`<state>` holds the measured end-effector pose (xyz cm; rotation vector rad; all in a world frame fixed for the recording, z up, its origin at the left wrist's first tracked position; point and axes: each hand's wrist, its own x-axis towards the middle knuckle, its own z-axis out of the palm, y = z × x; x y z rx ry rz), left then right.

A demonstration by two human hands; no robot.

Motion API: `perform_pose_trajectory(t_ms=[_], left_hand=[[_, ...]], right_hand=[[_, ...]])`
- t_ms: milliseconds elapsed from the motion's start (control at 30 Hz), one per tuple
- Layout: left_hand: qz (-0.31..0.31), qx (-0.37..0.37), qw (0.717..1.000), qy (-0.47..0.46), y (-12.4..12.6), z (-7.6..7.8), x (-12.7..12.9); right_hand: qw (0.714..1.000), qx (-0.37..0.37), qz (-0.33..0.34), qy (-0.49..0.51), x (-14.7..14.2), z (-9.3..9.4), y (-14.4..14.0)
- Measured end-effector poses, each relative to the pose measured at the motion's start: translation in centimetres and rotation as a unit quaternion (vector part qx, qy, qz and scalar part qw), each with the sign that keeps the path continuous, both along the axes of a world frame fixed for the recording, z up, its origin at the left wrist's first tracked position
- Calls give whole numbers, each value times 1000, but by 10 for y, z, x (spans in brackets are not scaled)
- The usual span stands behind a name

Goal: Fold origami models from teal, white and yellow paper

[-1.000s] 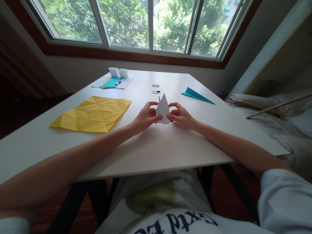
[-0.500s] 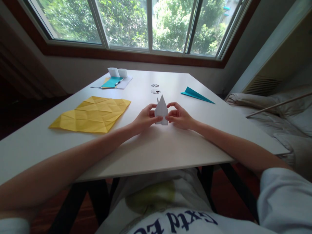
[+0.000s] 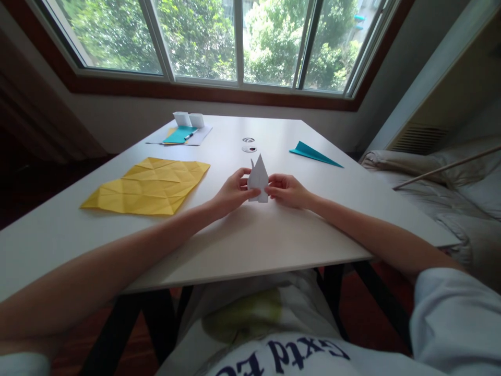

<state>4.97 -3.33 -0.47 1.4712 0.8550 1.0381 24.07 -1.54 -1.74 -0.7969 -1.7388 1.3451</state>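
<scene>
white folded paper, a small pointed piece with a tall peak (image 3: 258,177), stands upright at the centre of the frame, pinched between both hands just above the white table top (image 3: 250,245). the left hand (image 3: 234,191) closes on the piece's lower left edge, thumb and fingers pressed together on the paper. the right hand (image 3: 287,190) closes on the lower right edge in the same way, fingertips meeting the paper from the other side. the peak rises clear above both grips and points toward the upper middle of the frame, with a thin second tip showing just left of it. the bottom edge of the piece sits level with the knuckles, close over the table; whether it touches the surface cannot be told. both forearms stretch in from the lower corners of the frame and lie on the table.

left of centre a large creased yellow paper sheet (image 3: 151,185) lies flat, near the left hand but apart from it. in the upper right a teal folded paper dart (image 3: 313,153) lies flat, well apart from the right hand. behind the peak are two small round marks (image 3: 249,144) on the table. in the upper left lie a teal sheet on white paper with a pen (image 3: 182,135), and two small white boxes (image 3: 189,119) just behind them.
</scene>
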Motion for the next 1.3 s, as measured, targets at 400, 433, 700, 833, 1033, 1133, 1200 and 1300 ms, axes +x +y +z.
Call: perform_pose_trajectory(t_ms=[400, 433, 700, 833, 1033, 1133, 1200, 1300], left_hand=[[7, -13, 1000, -1, -1, 0, -1], [3, -20, 1000, -16, -1, 0, -1], [11, -3, 999, -41, -2, 2, 0], [4, -4, 1000, -26, -3, 7, 0], [15, -10, 999, 33, 1, 4, -3], [35, 12, 998, 51, 3, 1, -5], [41, 24, 997, 62, 5, 0, -5], [31, 31, 993, 112, 6, -1, -7]], right_hand=[[999, 0, -30, -38, 0, 11, -8], [999, 6, -33, -37, 1, 12, -7], [999, 13, -36, -10, -1, 12, -8], [999, 15, -29, 6, -2, 12, -10], [999, -1, -24, -27, 1, 13, -6], [998, -3, -28, -62, 3, 13, -4], [996, 2, -32, -85, 4, 13, -3], [990, 30, -41, -132, 6, 12, -3]])
